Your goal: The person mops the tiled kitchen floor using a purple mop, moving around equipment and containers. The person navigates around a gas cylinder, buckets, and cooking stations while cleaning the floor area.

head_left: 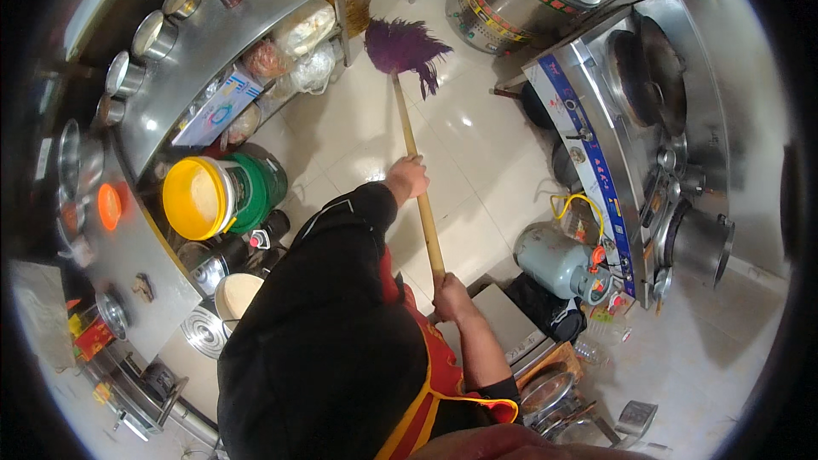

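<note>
My left hand (pixel 407 177) grips the long wooden handle of a mop (pixel 405 118) about midway along it, the arm in a black sleeve stretched forward. Closer to my body, my right hand (pixel 451 298) is closed around the handle's near end. The purple mop head (pixel 402 45) lies spread on the pale tiled floor (pixel 486 160), its loose strands fanning to the right. It rests between the steel table's leg and a big steel cooking barrel. I wear a red apron with yellow trim (pixel 441 358).
A steel table (pixel 211 51) carries metal pots along the left, with bags stored below. Yellow (pixel 195 198) and green buckets (pixel 259 191) stand beside it. On the right are a gas stove (pixel 601 115), a grey gas cylinder (pixel 553 259) and the steel barrel (pixel 511 6).
</note>
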A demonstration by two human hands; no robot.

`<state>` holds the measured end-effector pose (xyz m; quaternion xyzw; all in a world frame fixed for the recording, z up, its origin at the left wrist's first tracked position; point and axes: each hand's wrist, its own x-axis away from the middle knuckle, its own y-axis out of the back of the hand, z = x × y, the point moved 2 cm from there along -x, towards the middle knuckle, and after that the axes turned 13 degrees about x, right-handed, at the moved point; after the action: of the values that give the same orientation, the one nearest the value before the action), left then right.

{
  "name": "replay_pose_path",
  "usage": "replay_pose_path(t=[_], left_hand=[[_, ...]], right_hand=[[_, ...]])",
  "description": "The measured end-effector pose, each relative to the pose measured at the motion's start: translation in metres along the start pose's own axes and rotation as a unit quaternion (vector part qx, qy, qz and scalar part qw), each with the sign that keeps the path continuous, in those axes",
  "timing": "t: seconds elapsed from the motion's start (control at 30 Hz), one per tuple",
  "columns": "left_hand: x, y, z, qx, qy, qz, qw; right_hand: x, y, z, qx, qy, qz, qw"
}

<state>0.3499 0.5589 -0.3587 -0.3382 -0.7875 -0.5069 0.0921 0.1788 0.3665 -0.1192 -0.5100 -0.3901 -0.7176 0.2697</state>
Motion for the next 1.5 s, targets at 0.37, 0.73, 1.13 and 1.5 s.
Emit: replay_pose_path(t=[0.37, 0.73, 1.13, 1.5], left_hand=[[0.152, -0.185, -0.178, 0.014, -0.162, 0.028, 0.986], [0.248, -0.236, -0.268, 0.058, -0.221, 0.342, 0.912], [0.177, -0.163, -0.086, 0.199, -0.116, 0.023, 0.973], [0.241, -0.182, -0.011, 0.168, -0.03, 0.009, 0.985]], right_hand=[[0.189, -0.097, -0.241, 0.219, 0.018, -0.163, 0.962], [0.297, -0.163, -0.351, -0.011, 0.052, -0.08, 0.995], [0.178, -0.079, -0.172, -0.011, -0.051, -0.017, 0.999], [0.162, -0.133, -0.106, 0.145, 0.057, 0.011, 0.988]])
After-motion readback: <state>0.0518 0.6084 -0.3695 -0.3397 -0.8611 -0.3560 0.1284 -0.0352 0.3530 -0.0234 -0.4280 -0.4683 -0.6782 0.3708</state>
